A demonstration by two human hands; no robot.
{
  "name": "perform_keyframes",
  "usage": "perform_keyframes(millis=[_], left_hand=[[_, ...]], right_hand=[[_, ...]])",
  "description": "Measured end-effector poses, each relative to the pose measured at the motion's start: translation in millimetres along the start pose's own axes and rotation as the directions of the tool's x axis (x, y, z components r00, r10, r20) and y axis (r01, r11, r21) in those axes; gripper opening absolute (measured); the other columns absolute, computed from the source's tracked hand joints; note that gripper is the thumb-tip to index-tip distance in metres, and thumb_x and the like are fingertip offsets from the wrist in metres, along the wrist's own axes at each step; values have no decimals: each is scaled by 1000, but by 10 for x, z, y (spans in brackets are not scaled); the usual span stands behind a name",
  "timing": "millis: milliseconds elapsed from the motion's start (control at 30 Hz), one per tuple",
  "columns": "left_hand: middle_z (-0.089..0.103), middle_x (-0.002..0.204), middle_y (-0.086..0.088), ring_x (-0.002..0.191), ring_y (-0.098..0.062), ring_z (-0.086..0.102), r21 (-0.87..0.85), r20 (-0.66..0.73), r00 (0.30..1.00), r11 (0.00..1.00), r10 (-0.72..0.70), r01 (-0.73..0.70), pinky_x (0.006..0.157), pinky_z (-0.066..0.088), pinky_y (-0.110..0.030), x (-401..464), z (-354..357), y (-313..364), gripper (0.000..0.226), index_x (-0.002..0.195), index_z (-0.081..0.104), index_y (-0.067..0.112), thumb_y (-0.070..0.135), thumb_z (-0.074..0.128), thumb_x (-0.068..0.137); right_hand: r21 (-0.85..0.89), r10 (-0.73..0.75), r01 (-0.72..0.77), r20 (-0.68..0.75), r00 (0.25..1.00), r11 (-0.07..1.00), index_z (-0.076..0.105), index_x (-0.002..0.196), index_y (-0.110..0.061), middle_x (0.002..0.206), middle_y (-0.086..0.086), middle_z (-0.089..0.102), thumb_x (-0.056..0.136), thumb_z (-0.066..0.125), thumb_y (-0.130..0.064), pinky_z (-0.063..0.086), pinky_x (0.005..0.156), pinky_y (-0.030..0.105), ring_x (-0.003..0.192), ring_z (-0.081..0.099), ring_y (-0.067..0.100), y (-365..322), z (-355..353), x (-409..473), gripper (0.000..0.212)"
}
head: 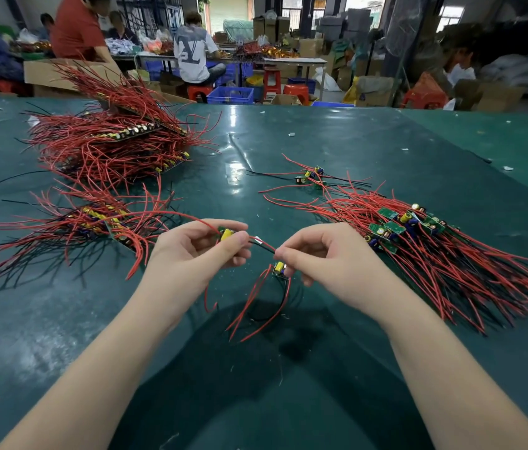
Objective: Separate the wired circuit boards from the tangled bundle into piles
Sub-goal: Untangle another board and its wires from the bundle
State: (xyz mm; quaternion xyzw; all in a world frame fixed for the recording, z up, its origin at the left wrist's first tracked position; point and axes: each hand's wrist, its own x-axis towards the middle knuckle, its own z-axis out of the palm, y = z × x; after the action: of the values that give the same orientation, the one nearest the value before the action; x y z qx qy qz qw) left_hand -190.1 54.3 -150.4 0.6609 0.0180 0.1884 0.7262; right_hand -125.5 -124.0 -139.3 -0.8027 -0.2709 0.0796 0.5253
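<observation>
Dangling board: small green circuit board with yellow capacitor (279, 269), hanging below right fingertips.
Right hand (321, 254): pinched on red-and-black wire (264, 245), drawing it free.
Left hand (197, 251): clamped on second green board (227, 234), anchoring.
Sorted pile (418, 232): beyond right fingers.

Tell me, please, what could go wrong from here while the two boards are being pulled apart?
The left hand and right hand stretch a short wire between them, so a hard tug might strain its solder joint. The hanging board dangles loosely and could drop, its leads snagging the nearby right pile.
</observation>
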Motion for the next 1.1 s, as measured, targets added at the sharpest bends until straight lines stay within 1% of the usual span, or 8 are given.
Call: perform_keyframes(millis=[233, 300, 367, 567, 667, 800, 967, 1100], left_hand=[[73, 74, -9, 67, -14, 69, -11, 53, 996, 997, -74, 74, 65, 54, -17, 3, 39, -44, 22, 84, 72, 7, 19, 71, 67], [73, 74, -9, 67, -13, 69, -57, 41, 995, 994, -94, 96, 64, 54, -16, 15, 33, -47, 23, 86, 71, 6, 19, 70, 67], [72, 76, -8, 68, -12, 69, -145, 37, 988, 978, -149, 153, 63, 54, -15, 34, 12, -38, 24, 89, 71, 4, 17, 69, 68], [72, 75, -6, 65, -7, 68, -252, 64, 940, 906, -336, 341, 58, 53, -12, 64, -51, 4, 19, 71, 77, 7, 23, 69, 66], [72, 79, -9, 67, -10, 69, -240, 66, 934, 903, -351, 356, 59, 54, -15, 76, -75, 5, 20, 74, 77, 8, 25, 68, 69], [72, 76, -9, 64, -11, 68, -240, 92, 922, 890, -376, 387, 59, 55, -16, 83, -89, 9, 21, 72, 76, 7, 26, 66, 71], [72, 76, -9, 63, -10, 68, -207, 125, 913, 890, -389, 407, 58, 55, -15, 74, -67, -10, 21, 69, 77, 9, 26, 66, 71], [72, 75, -7, 62, -9, 68, -237, 85, 917, 886, -389, 398, 57, 55, -15, 102, -86, -7, 20, 67, 78, 9, 26, 67, 70]], right_hand=[[-387, -73, 68, 2, 997, 919, 71, 72, -25, 59, -8, 65, 86, 68, -22, 37, 51, 12, 49, 53, -2, 74, 5, 4, 15], [-324, -45, 51, 25, 999, 945, 73, 75, -21, 62, -6, 68, 87, 67, -20, 46, 54, 17, 48, 55, -1, 81, 6, 5, 13], [-214, 16, -1, 71, 997, 977, 73, 77, -18, 67, -4, 72, 88, 65, -18, 56, 58, 34, 50, 60, 5, 72, -2, 2, 14], [-80, 40, -28, 145, 989, 996, 75, 79, -16, 70, -2, 73, 89, 65, -16, 55, 64, 49, 54, 61, 7, 48, 17, -25, 14], [-49, 3, 6, 174, 985, 999, 76, 81, -15, 69, -2, 73, 88, 67, -15, 53, 58, 46, 54, 60, 6, 34, 54, -34, 12], [34, -68, 63, 191, 979, 997, 77, 84, -14, 70, 2, 74, 87, 68, -9, 51, 59, 20, 55, 59, 7, 43, 70, -35, 11], [0, -88, 90, 232, 969, 996, 77, 82, -15, 72, 0, 74, 87, 69, -14, 51, 57, 33, 55, 59, 7, 49, 91, -62, 9], [-51, -2, 15, 237, 972, 999, 76, 82, -14, 71, 0, 74, 89, 65, -14, 49, 57, 20, 56, 61, 7, 63, 44, -32, 12]])
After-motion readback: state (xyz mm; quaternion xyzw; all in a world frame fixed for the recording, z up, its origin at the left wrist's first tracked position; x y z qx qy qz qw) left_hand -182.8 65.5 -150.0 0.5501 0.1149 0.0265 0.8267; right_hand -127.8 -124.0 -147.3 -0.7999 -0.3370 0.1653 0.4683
